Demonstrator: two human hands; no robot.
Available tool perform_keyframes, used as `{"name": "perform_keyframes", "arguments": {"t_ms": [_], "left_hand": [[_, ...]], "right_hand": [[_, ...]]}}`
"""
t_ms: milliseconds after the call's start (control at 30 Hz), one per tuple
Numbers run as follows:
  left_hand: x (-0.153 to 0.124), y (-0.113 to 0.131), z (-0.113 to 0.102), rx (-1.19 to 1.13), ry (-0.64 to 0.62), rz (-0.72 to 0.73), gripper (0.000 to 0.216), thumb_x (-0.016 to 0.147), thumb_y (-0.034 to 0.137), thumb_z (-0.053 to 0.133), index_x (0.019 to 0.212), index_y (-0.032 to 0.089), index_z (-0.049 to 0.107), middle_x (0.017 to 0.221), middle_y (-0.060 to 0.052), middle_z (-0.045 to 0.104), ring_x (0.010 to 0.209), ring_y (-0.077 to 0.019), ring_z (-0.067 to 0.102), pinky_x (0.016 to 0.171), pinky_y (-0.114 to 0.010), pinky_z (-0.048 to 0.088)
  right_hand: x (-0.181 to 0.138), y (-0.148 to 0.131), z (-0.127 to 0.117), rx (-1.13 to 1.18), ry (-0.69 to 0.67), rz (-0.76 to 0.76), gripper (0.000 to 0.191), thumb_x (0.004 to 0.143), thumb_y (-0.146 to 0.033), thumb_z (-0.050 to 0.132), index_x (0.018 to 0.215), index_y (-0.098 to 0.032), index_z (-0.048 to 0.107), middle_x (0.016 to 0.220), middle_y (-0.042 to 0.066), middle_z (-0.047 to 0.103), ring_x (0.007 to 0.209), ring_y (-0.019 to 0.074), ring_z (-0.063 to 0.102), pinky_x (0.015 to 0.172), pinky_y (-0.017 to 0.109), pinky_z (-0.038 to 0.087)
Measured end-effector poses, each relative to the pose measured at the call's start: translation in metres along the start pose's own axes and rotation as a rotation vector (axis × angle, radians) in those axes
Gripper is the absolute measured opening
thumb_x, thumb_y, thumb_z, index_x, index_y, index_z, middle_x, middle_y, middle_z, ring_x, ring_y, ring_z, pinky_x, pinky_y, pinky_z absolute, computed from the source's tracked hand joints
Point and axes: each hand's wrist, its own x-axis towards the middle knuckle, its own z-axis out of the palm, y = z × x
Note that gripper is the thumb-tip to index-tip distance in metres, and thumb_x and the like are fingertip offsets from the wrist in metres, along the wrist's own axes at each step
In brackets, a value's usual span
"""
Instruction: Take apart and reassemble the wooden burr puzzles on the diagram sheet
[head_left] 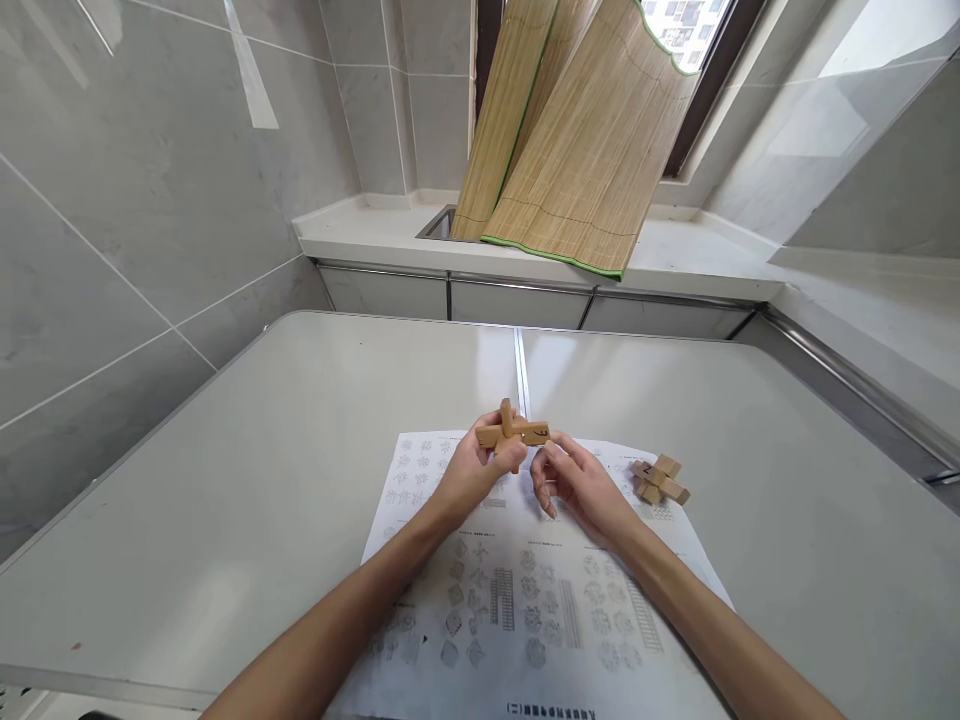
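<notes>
My left hand (472, 470) is closed around a small wooden puzzle (512, 432) of crossed bars, held just above a printed instruction sheet (525, 590) on the table. My right hand (574, 480) is right beside it, fingers curled, its fingertips close to the right end of the puzzle; whether they touch it is unclear. A second wooden puzzle (659, 479) of interlocked bars lies on the sheet's right edge, just right of my right hand.
A grey folding table (225, 480) with a seam down the middle fills the view. Behind it runs a white ledge (360, 235) with bamboo mats (577, 150) leaning against a window. Tiled walls stand at the left and right.
</notes>
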Motion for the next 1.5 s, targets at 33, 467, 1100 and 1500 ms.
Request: {"name": "perform_keyframes", "arguments": {"t_ms": [33, 467, 1100, 1500], "left_hand": [[-0.001, 0.0, 0.001, 0.022, -0.009, -0.001, 0.065, 0.087, 0.051, 0.077, 0.139, 0.02, 0.057, 0.138, -0.014, 0.069, 0.114, -0.0292, 0.068, 0.103, -0.045, 0.049], [-0.006, -0.001, 0.003, 0.191, 0.015, 0.033, 0.074, 0.073, 0.042, 0.092, 0.137, 0.026, 0.059, 0.136, -0.01, 0.066, 0.128, -0.0318, 0.061, 0.11, -0.043, 0.048], [-0.011, 0.001, 0.012, 0.273, -0.038, 0.068, 0.082, 0.075, 0.039, 0.09, 0.147, 0.029, 0.053, 0.133, -0.009, 0.068, 0.123, -0.0311, 0.065, 0.105, -0.044, 0.054], [-0.017, 0.004, 0.017, 0.25, -0.055, 0.079, 0.084, 0.087, 0.038, 0.082, 0.157, 0.032, 0.037, 0.15, -0.014, 0.053, 0.124, -0.0321, 0.066, 0.101, -0.048, 0.059]], "right_hand": [[-0.001, -0.001, 0.0, -0.028, 0.013, -0.022, 0.037, 0.098, -0.057, 0.066, 0.109, -0.022, 0.061, 0.072, -0.003, 0.062, 0.053, 0.0124, 0.056, 0.049, 0.026, 0.045], [-0.008, -0.003, -0.003, -0.646, 0.073, -0.223, 0.033, 0.108, -0.047, 0.05, 0.085, -0.023, 0.055, 0.067, -0.002, 0.06, 0.058, 0.0148, 0.053, 0.059, 0.028, 0.041], [-0.01, 0.021, -0.003, -0.609, -0.079, -0.147, 0.034, 0.108, -0.039, 0.045, 0.078, -0.023, 0.052, 0.061, 0.0, 0.066, 0.057, 0.0164, 0.061, 0.061, 0.03, 0.048], [-0.01, 0.007, -0.005, -0.415, -0.055, -0.087, 0.026, 0.103, -0.047, 0.051, 0.111, -0.023, 0.056, 0.073, -0.001, 0.065, 0.059, 0.0167, 0.056, 0.064, 0.033, 0.048]]}}
